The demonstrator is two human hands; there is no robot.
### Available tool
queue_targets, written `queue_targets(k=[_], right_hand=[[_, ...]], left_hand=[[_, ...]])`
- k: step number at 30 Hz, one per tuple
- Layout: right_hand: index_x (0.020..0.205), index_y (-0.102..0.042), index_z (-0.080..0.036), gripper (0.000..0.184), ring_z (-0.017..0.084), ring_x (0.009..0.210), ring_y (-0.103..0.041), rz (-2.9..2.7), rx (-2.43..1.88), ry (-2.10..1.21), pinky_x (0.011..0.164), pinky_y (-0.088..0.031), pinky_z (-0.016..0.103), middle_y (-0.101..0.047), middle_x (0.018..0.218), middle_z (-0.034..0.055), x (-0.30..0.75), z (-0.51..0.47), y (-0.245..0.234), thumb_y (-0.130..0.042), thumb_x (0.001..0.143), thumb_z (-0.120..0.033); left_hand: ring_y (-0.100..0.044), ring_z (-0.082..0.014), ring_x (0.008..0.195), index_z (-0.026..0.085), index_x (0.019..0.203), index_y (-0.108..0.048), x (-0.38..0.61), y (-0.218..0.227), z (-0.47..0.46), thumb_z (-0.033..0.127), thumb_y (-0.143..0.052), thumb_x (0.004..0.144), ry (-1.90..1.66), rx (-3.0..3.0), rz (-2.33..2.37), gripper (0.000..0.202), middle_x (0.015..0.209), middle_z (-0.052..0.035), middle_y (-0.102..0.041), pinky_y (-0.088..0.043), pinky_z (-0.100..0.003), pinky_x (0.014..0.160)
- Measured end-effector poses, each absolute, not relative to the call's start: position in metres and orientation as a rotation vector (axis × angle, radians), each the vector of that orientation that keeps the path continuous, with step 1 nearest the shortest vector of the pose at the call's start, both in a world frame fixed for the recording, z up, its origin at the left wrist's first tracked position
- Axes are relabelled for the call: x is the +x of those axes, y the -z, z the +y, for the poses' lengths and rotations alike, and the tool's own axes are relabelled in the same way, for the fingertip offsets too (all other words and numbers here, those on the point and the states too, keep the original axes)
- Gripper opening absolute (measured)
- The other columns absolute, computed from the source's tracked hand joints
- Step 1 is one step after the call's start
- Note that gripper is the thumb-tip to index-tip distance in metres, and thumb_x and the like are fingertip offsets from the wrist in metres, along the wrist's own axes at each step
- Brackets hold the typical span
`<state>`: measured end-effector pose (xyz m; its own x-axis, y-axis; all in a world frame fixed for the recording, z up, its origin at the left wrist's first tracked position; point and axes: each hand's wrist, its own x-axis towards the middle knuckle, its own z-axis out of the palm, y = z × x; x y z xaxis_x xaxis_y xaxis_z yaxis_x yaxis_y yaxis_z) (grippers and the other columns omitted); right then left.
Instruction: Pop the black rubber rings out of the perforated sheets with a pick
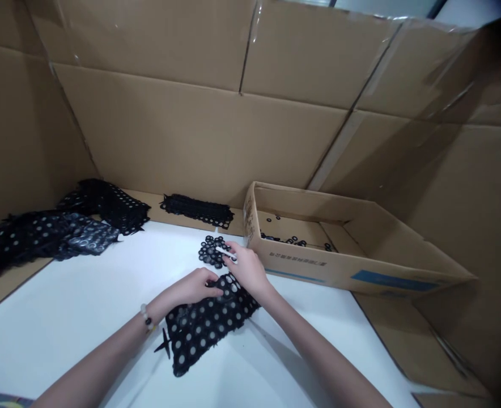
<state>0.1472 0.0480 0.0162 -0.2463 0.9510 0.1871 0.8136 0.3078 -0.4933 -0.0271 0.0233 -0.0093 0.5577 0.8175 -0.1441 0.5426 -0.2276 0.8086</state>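
Note:
A black sheet (210,323) with rows of round holes lies slantwise on the white table in front of me. My left hand (197,285) is at its upper left edge, with thumb and fingers closed on the sheet. In my right hand (247,267), closed at the sheet's upper right corner, is a slim white stick-like tool (225,253). Its tip points left over a pile of small black rings (210,251) just beyond the sheet. My fingers partly hide the tool and the right side of the pile. A black cross-shaped piece (164,344) sticks out at the sheet's left edge.
An open cardboard box (310,262) at the right holds several scattered black rings (295,241). Further perforated black sheets lie in a stack (197,211) at the back and in heaps (106,204) at the left. Tall cardboard walls (191,130) surround the white table (84,306).

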Motion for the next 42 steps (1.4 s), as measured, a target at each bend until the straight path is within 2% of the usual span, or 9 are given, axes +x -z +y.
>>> queue_targets(k=[8, 12, 16, 21, 24, 28, 31, 36, 42], right_hand=[[0.084, -0.067, -0.023, 0.017, 0.018, 0.083, -0.063, -2.467, -1.276, -0.653, 0.073, -0.045, 0.024, -0.069, 0.086, 0.0013, 0.198, 0.017, -0.008, -0.054, 0.083, -0.012], [0.086, -0.064, -0.024, 0.017, 0.018, 0.075, -0.061, -2.452, -1.456, -0.697, 0.064, -0.040, 0.023, -0.069, 0.077, -0.0009, 0.219, -0.001, -0.028, -0.059, 0.076, -0.012], [0.078, -0.064, -0.024, 0.015, 0.019, 0.067, -0.062, -2.431, -1.657, -0.941, 0.058, -0.037, 0.024, -0.068, 0.062, -0.0023, 0.231, -0.013, -0.054, -0.051, 0.085, -0.024], [0.090, -0.068, -0.023, 0.023, 0.024, 0.091, -0.062, -2.318, -1.648, -0.725, 0.074, -0.042, 0.030, -0.071, 0.095, 0.0051, 0.235, -0.017, -0.051, -0.046, 0.087, -0.020], [0.098, -0.067, -0.022, 0.033, 0.024, 0.098, -0.060, -2.029, -1.496, -0.680, 0.083, -0.044, 0.033, -0.068, 0.105, 0.0068, 0.238, -0.016, -0.042, -0.036, 0.095, -0.031], [0.085, -0.068, -0.020, 0.051, 0.019, 0.064, -0.058, -1.659, -1.307, -0.958, 0.058, -0.046, 0.028, -0.061, 0.068, 0.0035, 0.238, -0.016, -0.031, -0.028, 0.095, -0.049], [0.091, -0.068, -0.017, 0.048, 0.015, 0.048, -0.052, -1.530, -1.188, -1.282, 0.047, -0.042, 0.025, -0.053, 0.054, -0.0008, 0.232, -0.017, -0.021, -0.035, 0.092, -0.053], [0.094, -0.071, -0.017, 0.030, 0.019, 0.068, -0.065, -1.618, -1.162, -1.218, 0.067, -0.052, 0.030, -0.070, 0.077, 0.0063, 0.222, -0.017, -0.001, -0.052, 0.087, -0.039], [0.085, -0.074, -0.017, 0.017, 0.021, 0.076, -0.067, -1.751, -1.195, -0.928, 0.069, -0.053, 0.028, -0.073, 0.084, 0.0070, 0.220, -0.016, 0.007, -0.060, 0.074, -0.016]], left_hand=[[-0.030, -0.0103, 0.054, 0.017, 0.057, -0.048, -0.038, 0.002, 0.022, 0.041, -0.060, 0.073, -0.239, 1.898, 0.959, 0.031, 0.054, 0.0061, -0.036, -0.026, -0.022, 0.052], [-0.040, -0.0118, 0.056, 0.016, 0.062, -0.056, -0.027, 0.005, 0.017, 0.040, -0.059, 0.076, -0.290, 1.910, 1.024, 0.028, 0.058, 0.0042, -0.048, -0.030, -0.022, 0.055], [-0.056, -0.0159, 0.073, 0.018, 0.074, -0.063, -0.011, 0.002, 0.005, 0.036, -0.053, 0.082, -0.385, 1.927, 1.059, 0.022, 0.076, 0.0012, -0.065, -0.036, -0.022, 0.067], [-0.060, -0.0176, 0.071, 0.020, 0.070, -0.065, -0.013, -0.005, -0.002, 0.032, -0.054, 0.080, -0.312, 1.951, 1.163, 0.019, 0.075, 0.0012, -0.069, -0.038, -0.023, 0.063], [-0.060, -0.0184, 0.068, 0.020, 0.069, -0.066, -0.018, -0.004, 0.000, 0.034, -0.056, 0.078, -0.282, 1.982, 1.264, 0.019, 0.073, 0.0001, -0.068, -0.037, -0.024, 0.060], [-0.062, -0.0199, 0.074, 0.022, 0.079, -0.069, -0.013, 0.003, 0.000, 0.039, -0.058, 0.078, -0.319, 2.005, 1.316, 0.020, 0.082, -0.0002, -0.071, -0.037, -0.024, 0.063], [-0.062, -0.0192, 0.074, 0.022, 0.076, -0.068, -0.005, 0.008, 0.000, 0.033, -0.056, 0.081, -0.351, 2.018, 1.314, 0.017, 0.078, 0.0010, -0.071, -0.038, -0.024, 0.067], [-0.063, -0.0170, 0.076, 0.022, 0.078, -0.068, 0.000, 0.007, 0.004, 0.031, -0.053, 0.084, -0.484, 1.949, 1.297, 0.019, 0.081, 0.0024, -0.071, -0.040, -0.023, 0.070], [-0.064, -0.0169, 0.078, 0.021, 0.077, -0.069, 0.002, 0.010, 0.007, 0.034, -0.055, 0.084, -0.528, 1.831, 1.293, 0.020, 0.081, 0.0032, -0.072, -0.042, -0.022, 0.072]])
